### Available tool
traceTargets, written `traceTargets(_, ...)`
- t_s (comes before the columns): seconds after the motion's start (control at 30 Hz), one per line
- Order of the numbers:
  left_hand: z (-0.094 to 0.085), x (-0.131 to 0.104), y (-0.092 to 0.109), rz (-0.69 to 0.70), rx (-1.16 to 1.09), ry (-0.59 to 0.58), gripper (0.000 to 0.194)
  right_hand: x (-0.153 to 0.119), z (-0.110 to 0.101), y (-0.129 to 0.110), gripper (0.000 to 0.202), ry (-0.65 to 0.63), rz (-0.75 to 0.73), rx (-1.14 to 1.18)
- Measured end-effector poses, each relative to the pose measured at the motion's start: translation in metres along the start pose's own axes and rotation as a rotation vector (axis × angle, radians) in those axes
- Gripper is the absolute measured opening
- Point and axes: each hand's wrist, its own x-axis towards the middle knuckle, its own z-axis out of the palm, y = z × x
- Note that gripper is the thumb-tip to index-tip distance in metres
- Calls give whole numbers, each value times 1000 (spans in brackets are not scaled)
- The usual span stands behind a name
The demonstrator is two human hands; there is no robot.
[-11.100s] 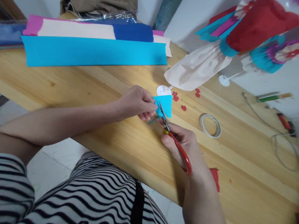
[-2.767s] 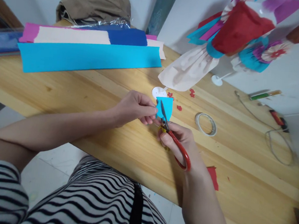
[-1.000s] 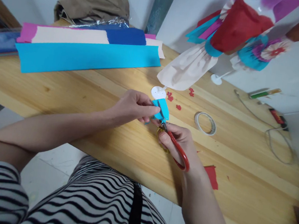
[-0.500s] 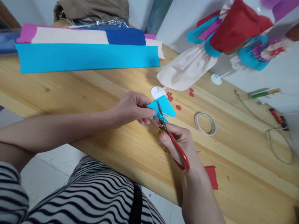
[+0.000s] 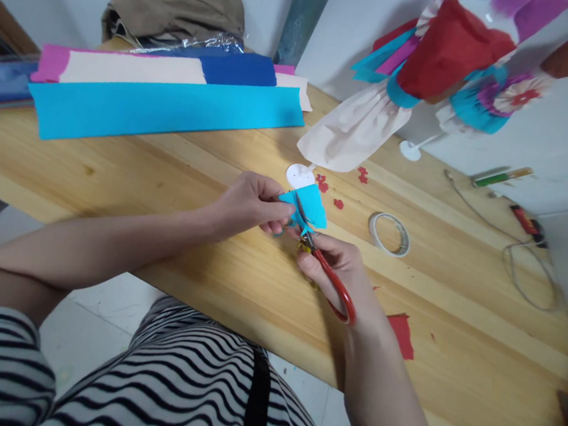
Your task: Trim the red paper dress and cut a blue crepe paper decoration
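My left hand pinches a small piece of bright blue paper by its left side, above the table. In my right hand is a pair of scissors with red handles. The blades lie across the blue paper, close to my left fingertips, and the paper's lower edge is cut. Part of the handles is hidden by my fingers. Just beyond the paper lie small red paper flowers and the round white base of a stand.
Folded sheets of blue paper and other colours lie at the back left. A doll-like figure in a red top and pale skirt stands behind my hands. To the right are a tape roll, a red scrap, a cable and a green-handled tool.
The scissor blades have closed further over the blue paper. The paper's free end has turned and dropped slightly, and my right hand has shifted a little to the left.
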Motion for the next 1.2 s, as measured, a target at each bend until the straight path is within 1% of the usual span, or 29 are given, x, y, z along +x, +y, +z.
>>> traceTargets(0.1, 0, 2, -1, 11, -2, 0, 21, 0, 0, 0, 37, 24, 42, 25)
traceTargets(0.13, 0, 2, -2, 20, -3, 1, 21, 1, 0, 1, 37, 24, 36, 31)
traceTargets(0.27, -1, 3, -3, 40, 10, 1, 23, 7, -1, 11, 36, -7, -77, 74)
traceTargets(0.37, -3, 0, 0, 52, -6, -17, 23, 9, -4, 17, 33, -27, -113, 81)
traceTargets(0.53, -5, -2, 2, 66, -76, -69, 20, 7, -8, 11, 44, -49, -130, 61)
traceTargets(0.67, -7, 0, -1, 92, -178, -108, 17, 5, -14, -1, 50, -85, -85, 30)
traceTargets(0.77, -9, 2, -4, 108, -246, -99, 16, 3, -24, -3, 56, -88, -9, 35)
traceTargets(0.83, -10, 4, -5, 101, -263, -75, 18, 2, -32, -1, 60, -65, 38, 60)
traceTargets(0.93, -11, 6, -5, 96, -280, -32, 17, 0, -42, 4, 61, -7, 44, 124)
traceTargets(1.0, -12, 8, -5, 108, -295, -6, 16, -1, -45, 6, 58, 74, 36, 129)
traceTargets(1.1, -13, 9, -5, 133, -279, 0, 15, 0, -43, 8, 50, 198, 18, 122)
traceTargets(1.2, -14, 10, -6, 165, -203, -67, 14, 3, -35, 10, 44, 264, -36, 124)
